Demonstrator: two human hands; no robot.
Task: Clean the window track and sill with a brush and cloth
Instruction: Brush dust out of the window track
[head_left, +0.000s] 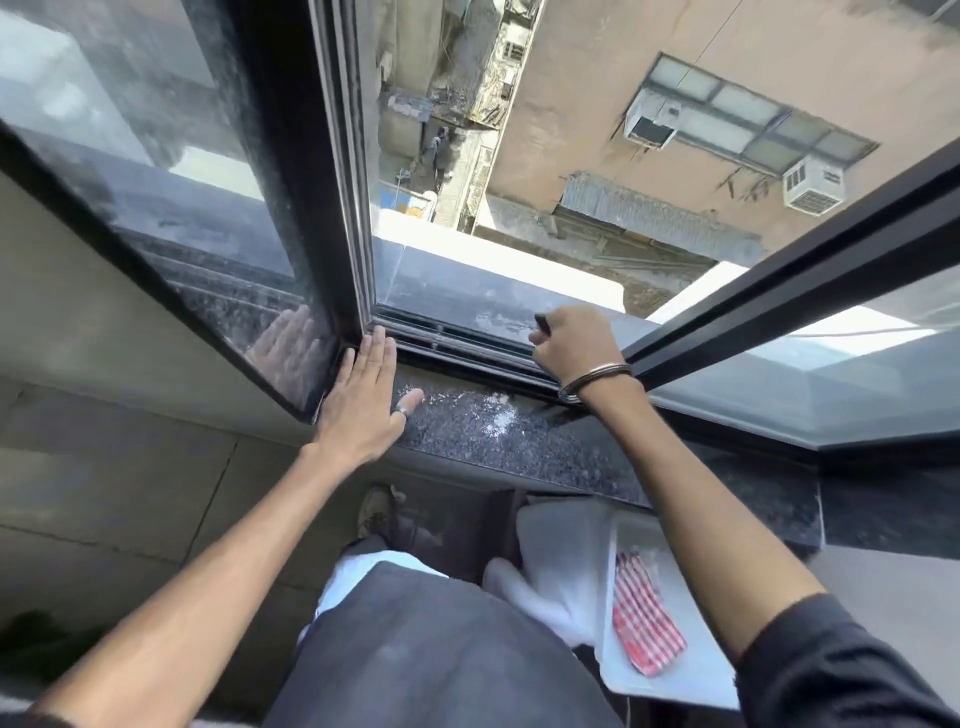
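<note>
Left hand (363, 395) is spread flat on the dusty granite sill (519, 441), fingertips at the window track (467, 343). Right hand (571, 345) is fisted around a dark brush (543, 323), only its tip showing, pointing up-left over the track. Red-striped cloth (644, 618) lies below the right forearm.

Cloth (647, 616) below sill (519, 441), right of knee.

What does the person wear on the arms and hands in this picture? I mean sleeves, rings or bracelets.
The left hand has a silver ring on the thumb; that forearm is bare as far as the picture shows. The right hand has no visible ring, but a thin metal bangle sits around the wrist. A dark short sleeve covers the right upper arm, and the forearm below it is bare.
</note>
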